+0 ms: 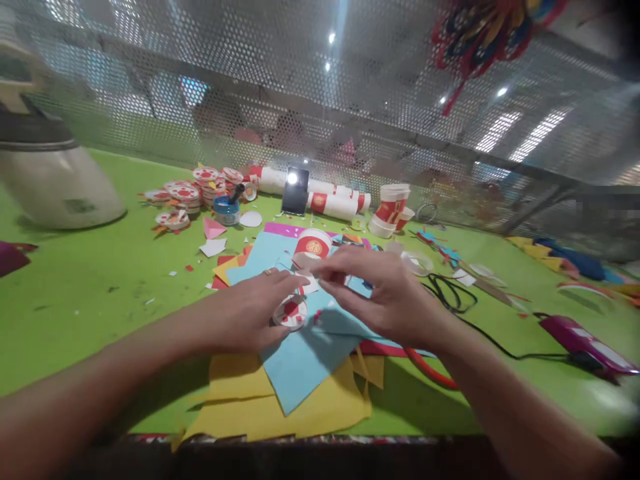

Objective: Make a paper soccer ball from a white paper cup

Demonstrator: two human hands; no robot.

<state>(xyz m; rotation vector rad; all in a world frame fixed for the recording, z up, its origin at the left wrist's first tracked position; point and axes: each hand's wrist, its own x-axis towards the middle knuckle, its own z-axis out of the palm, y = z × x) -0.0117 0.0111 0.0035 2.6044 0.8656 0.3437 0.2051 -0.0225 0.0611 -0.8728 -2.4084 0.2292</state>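
Note:
My left hand (250,307) reaches in from the left, its thumb and fingers around a small round white piece with red shapes (291,312), which rests on light blue paper (295,380). My right hand (380,287) is just right of it, fingertips pinched together; what they hold, if anything, is too small to make out. Just beyond my fingers is a red and white paper cup (313,244). Yellow sheets (240,407) lie under the blue paper, near the table's front edge.
Decorated round pieces (184,192) are piled at the back left beside a blue jar (227,211). Stacked cups (393,203) and a phone (296,191) stand at the back. A black cable (495,343) and purple device (585,343) lie right.

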